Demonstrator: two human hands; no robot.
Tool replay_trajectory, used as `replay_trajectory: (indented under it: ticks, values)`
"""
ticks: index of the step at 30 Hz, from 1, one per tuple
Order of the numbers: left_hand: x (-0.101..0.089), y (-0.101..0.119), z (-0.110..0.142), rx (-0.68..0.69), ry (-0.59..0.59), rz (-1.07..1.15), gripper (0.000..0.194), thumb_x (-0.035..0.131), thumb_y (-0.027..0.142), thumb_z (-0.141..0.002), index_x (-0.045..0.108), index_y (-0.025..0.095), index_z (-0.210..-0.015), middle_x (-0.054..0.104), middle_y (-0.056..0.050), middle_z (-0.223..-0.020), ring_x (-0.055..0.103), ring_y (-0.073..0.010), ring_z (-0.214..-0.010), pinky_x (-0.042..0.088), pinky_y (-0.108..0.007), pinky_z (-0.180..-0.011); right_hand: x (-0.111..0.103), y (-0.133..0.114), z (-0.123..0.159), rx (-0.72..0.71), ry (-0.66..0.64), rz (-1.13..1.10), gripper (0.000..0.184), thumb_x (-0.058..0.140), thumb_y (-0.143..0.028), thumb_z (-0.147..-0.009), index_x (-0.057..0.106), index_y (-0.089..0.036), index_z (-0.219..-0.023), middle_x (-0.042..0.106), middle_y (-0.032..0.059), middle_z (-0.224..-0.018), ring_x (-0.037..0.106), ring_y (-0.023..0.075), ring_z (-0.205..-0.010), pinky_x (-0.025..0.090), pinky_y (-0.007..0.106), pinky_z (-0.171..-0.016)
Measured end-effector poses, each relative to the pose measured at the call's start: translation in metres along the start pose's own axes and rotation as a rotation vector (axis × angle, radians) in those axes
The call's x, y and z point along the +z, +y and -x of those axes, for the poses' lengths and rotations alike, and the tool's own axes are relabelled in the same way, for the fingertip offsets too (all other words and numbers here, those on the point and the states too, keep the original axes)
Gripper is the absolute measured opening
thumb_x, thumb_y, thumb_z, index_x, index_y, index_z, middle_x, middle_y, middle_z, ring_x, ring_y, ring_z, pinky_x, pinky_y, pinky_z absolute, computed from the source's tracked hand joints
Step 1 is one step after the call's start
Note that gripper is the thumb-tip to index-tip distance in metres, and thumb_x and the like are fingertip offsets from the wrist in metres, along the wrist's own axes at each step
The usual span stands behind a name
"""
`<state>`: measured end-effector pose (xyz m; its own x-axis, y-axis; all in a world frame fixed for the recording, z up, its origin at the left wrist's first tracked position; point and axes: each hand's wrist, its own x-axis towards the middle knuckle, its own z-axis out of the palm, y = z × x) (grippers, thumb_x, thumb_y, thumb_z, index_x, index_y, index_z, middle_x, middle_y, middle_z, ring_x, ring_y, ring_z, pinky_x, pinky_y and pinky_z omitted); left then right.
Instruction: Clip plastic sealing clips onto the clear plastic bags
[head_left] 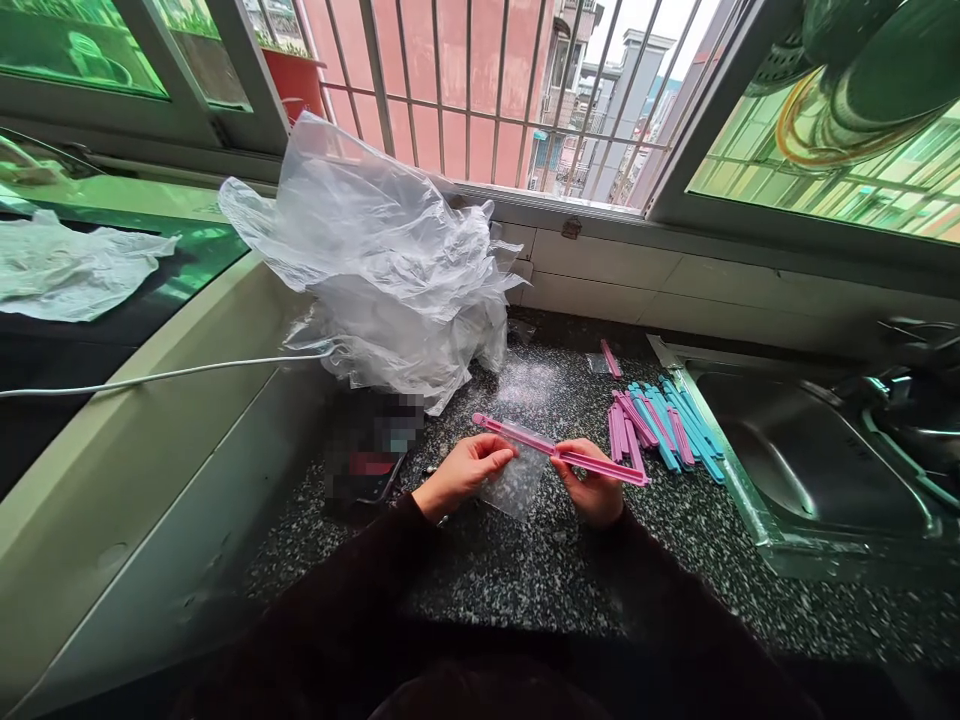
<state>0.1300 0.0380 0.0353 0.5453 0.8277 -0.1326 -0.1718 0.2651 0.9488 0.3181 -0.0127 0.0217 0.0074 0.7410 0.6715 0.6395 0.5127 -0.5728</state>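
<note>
My left hand (465,472) pinches the top edge of a small clear plastic bag (516,485) over the speckled countertop (525,570). My right hand (594,482) is closed on a long pink sealing clip (559,450) that lies across the bag's top, its far end sticking out to the left past my left hand. Both hands are close together, just in front of me. A pile of pink and blue clips (664,428) lies right of my right hand, near the sink edge.
A big crumpled clear plastic bag (382,270) stands at the back left. A steel sink (817,460) is on the right. One loose pink clip (610,358) lies near the back wall. A white cable (165,375) runs along the left. A barred window is behind.
</note>
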Motion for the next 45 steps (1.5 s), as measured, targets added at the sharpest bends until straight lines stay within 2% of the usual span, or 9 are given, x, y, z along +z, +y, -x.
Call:
replay_trajectory:
  ticks: [6,10,16,22,27,35,38,42,45]
  values:
    - [-0.003,-0.009,-0.003,-0.066,0.020,0.047,0.039,0.069,0.048,-0.060,0.063,0.011,-0.067,0.041,0.006,-0.045,0.032,-0.0052,-0.042,0.021,-0.021,-0.044,0.001,-0.001,0.001,-0.020,-0.017,-0.043,0.008,0.058,-0.015,-0.077,0.059,-0.019,-0.084,0.061,0.0022,-0.072,0.059,0.0144,-0.065,0.050,0.028,-0.059]
    - [-0.003,-0.015,-0.005,-0.088,0.090,0.125,0.043,0.070,0.051,-0.057,0.062,0.010,-0.067,0.039,0.006,-0.044,0.031,-0.0051,-0.042,0.019,-0.021,-0.044,0.002,-0.005,0.001,-0.022,-0.034,-0.041,0.007,0.058,-0.016,-0.078,0.059,-0.019,-0.083,0.061,0.0023,-0.071,0.058,0.0144,-0.064,0.050,0.028,-0.059]
    - [-0.001,-0.013,-0.005,-0.092,0.144,0.230,0.039,0.073,0.046,-0.055,0.055,0.012,-0.061,0.038,0.007,-0.046,0.030,-0.0039,-0.041,0.018,-0.020,-0.043,0.002,-0.005,0.001,0.000,-0.055,-0.043,0.006,0.059,-0.016,-0.078,0.058,-0.019,-0.083,0.060,0.0020,-0.071,0.058,0.0135,-0.064,0.049,0.026,-0.059]
    - [-0.001,-0.013,-0.005,-0.094,0.196,0.237,0.036,0.074,0.042,-0.054,0.052,0.013,-0.058,0.042,0.006,-0.047,0.033,-0.0043,-0.042,0.021,-0.020,-0.043,0.003,-0.003,0.003,0.010,-0.093,-0.076,0.005,0.059,-0.017,-0.078,0.059,-0.018,-0.083,0.061,0.0020,-0.071,0.058,0.0132,-0.064,0.049,0.026,-0.059]
    - [-0.001,-0.013,-0.005,-0.056,0.207,0.216,0.035,0.073,0.040,-0.054,0.050,0.014,-0.052,0.041,0.006,-0.044,0.032,-0.0047,-0.042,0.021,-0.021,-0.044,0.005,0.001,0.006,-0.054,-0.005,-0.136,0.017,0.059,-0.013,-0.077,0.060,-0.019,-0.092,0.064,0.0055,-0.082,0.061,0.0165,-0.074,0.051,0.030,-0.065]
    - [-0.002,-0.019,-0.006,-0.006,0.189,0.180,0.034,0.068,0.041,-0.060,0.049,0.014,-0.051,0.041,0.005,-0.043,0.031,-0.0051,-0.042,0.019,-0.022,-0.045,0.003,-0.001,0.005,-0.108,0.025,-0.068,0.036,0.056,-0.008,-0.077,0.056,-0.019,-0.112,0.062,0.0083,-0.087,0.059,0.0193,-0.084,0.052,0.034,-0.070]
    - [-0.003,-0.022,-0.006,0.019,0.181,0.169,0.034,0.067,0.041,-0.061,0.048,0.014,-0.052,0.041,0.005,-0.044,0.031,-0.0053,-0.043,0.019,-0.022,-0.045,0.005,-0.001,0.009,-0.079,0.054,-0.060,0.035,0.058,-0.008,-0.077,0.055,-0.019,-0.110,0.063,0.0069,-0.085,0.060,0.0179,-0.081,0.052,0.034,-0.071]
    - [-0.002,-0.024,-0.006,0.036,0.183,0.165,0.035,0.067,0.041,-0.062,0.047,0.014,-0.052,0.038,0.006,-0.044,0.029,-0.0052,-0.043,0.018,-0.023,-0.045,0.008,0.002,0.016,0.010,0.103,-0.178,0.029,0.059,-0.009,-0.076,0.051,-0.021,-0.102,0.062,0.0043,-0.087,0.061,0.0155,-0.078,0.053,0.031,-0.068]
    - [-0.002,-0.026,-0.005,0.050,0.182,0.149,0.036,0.066,0.042,-0.063,0.047,0.014,-0.051,0.038,0.006,-0.045,0.028,-0.0053,-0.044,0.018,-0.023,-0.046,0.008,0.004,0.017,-0.018,0.091,-0.223,0.029,0.058,-0.007,-0.076,0.051,-0.022,-0.100,0.061,0.0027,-0.086,0.061,0.0153,-0.081,0.053,0.032,-0.071]
